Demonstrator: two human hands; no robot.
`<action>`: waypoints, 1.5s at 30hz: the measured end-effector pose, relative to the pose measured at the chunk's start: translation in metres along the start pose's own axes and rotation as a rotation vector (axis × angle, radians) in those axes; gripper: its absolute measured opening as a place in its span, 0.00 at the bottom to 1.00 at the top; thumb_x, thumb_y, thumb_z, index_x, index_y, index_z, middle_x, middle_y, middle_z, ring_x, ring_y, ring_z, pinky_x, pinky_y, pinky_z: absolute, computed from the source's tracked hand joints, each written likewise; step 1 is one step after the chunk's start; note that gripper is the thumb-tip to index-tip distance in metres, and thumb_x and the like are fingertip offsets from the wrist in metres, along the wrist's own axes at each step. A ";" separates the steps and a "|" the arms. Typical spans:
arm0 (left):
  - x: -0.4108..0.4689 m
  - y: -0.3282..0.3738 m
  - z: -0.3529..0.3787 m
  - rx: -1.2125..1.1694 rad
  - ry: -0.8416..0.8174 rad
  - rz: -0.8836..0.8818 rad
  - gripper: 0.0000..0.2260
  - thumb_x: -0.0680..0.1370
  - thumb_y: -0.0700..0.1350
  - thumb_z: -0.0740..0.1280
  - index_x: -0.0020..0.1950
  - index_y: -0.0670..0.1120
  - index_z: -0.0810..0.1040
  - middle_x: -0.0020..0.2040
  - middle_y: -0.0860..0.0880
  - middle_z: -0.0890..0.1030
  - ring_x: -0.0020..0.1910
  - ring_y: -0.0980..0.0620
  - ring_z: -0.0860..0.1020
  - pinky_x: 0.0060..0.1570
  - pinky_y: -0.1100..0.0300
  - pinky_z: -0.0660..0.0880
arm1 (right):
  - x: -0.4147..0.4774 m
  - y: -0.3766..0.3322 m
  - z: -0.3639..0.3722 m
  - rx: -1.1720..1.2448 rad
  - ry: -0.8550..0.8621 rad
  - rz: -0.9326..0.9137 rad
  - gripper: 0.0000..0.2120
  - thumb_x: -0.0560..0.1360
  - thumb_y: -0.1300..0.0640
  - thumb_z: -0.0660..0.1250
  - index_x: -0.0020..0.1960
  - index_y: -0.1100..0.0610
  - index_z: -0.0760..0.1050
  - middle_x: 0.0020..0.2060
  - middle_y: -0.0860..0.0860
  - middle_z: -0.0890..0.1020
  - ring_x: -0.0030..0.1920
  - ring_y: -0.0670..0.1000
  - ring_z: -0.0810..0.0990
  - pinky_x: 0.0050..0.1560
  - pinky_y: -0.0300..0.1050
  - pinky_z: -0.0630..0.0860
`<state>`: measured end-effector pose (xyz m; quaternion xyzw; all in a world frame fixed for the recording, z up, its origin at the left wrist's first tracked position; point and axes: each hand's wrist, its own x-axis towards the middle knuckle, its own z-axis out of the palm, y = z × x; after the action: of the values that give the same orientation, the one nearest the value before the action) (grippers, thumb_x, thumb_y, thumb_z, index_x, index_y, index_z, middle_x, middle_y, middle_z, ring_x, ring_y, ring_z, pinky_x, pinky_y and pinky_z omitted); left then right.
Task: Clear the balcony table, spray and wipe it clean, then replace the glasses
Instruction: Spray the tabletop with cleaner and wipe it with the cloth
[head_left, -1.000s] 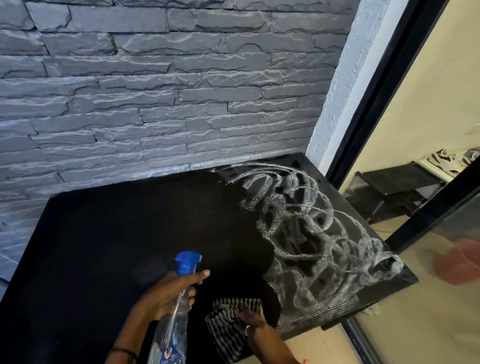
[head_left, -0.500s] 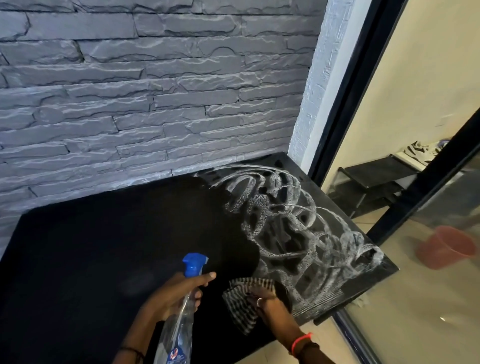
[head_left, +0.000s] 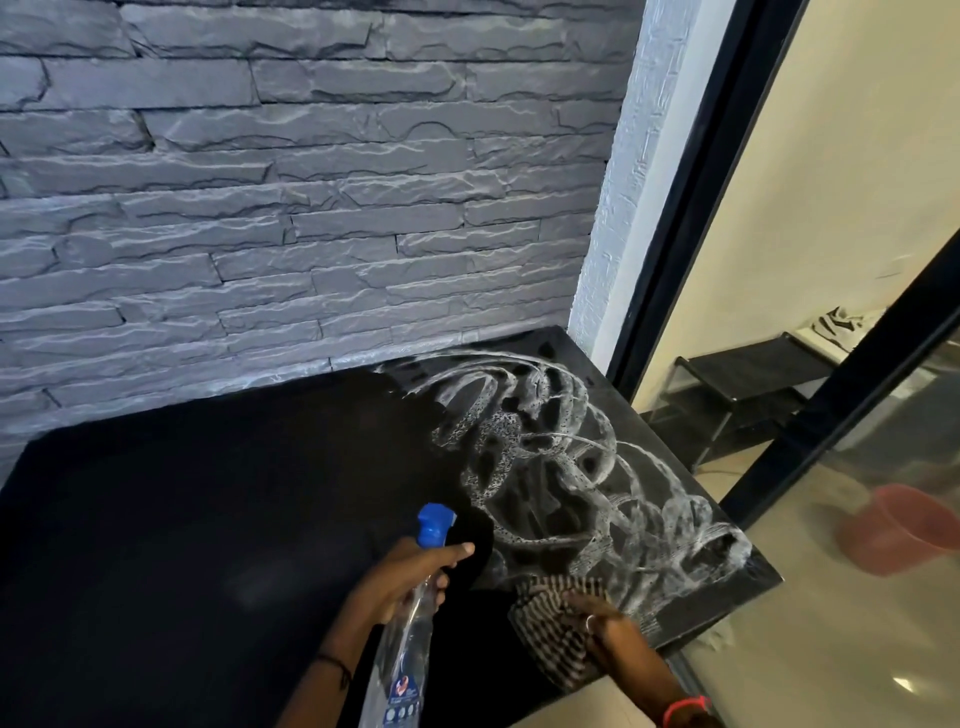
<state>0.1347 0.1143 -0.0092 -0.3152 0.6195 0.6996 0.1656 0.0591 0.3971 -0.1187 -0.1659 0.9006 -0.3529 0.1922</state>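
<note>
The black balcony table (head_left: 208, 519) fills the lower half of the view, its right part covered in white foamy swirls (head_left: 571, 467). My left hand (head_left: 410, 577) grips a clear spray bottle (head_left: 405, 660) with a blue trigger head (head_left: 434, 525), held above the table's near middle. My right hand (head_left: 597, 618) presses a striped black-and-white cloth (head_left: 556, 634) flat on the table near the front edge, at the lower border of the foam. No glasses are in view.
A grey stone-brick wall (head_left: 311, 234) runs along the table's far side. A black-framed glass door (head_left: 691, 182) stands right of the table. Beyond it are a low black rack (head_left: 743, 384) and a pink bucket (head_left: 893, 530) on the floor.
My right hand has slid the cloth to the right along the front edge, into the foam. The left hand keeps hold of the spray bottle. The view has shifted slightly.
</note>
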 end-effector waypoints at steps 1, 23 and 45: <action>0.003 0.003 0.006 0.013 0.002 0.001 0.14 0.71 0.49 0.75 0.44 0.41 0.75 0.25 0.49 0.72 0.23 0.53 0.72 0.25 0.62 0.70 | 0.005 0.004 -0.006 0.156 -0.179 -0.011 0.34 0.71 0.31 0.56 0.52 0.60 0.81 0.54 0.50 0.81 0.55 0.48 0.79 0.58 0.25 0.69; 0.039 0.015 0.060 0.092 0.039 -0.018 0.14 0.70 0.51 0.75 0.41 0.43 0.75 0.24 0.51 0.74 0.23 0.53 0.72 0.29 0.60 0.69 | 0.016 0.029 -0.013 -0.183 -0.135 -0.286 0.34 0.58 0.19 0.53 0.56 0.34 0.73 0.63 0.43 0.72 0.66 0.48 0.71 0.65 0.30 0.65; 0.035 0.040 0.009 -0.126 0.219 0.020 0.15 0.71 0.50 0.74 0.47 0.41 0.76 0.27 0.49 0.73 0.25 0.53 0.72 0.27 0.61 0.71 | 0.059 -0.013 0.029 -0.054 -0.509 -0.400 0.56 0.57 0.25 0.59 0.71 0.64 0.60 0.72 0.52 0.60 0.50 0.14 0.57 0.52 0.12 0.52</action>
<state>0.0820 0.1104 -0.0009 -0.3932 0.5917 0.7003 0.0701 0.0235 0.3458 -0.1423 -0.4277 0.7821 -0.3067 0.3336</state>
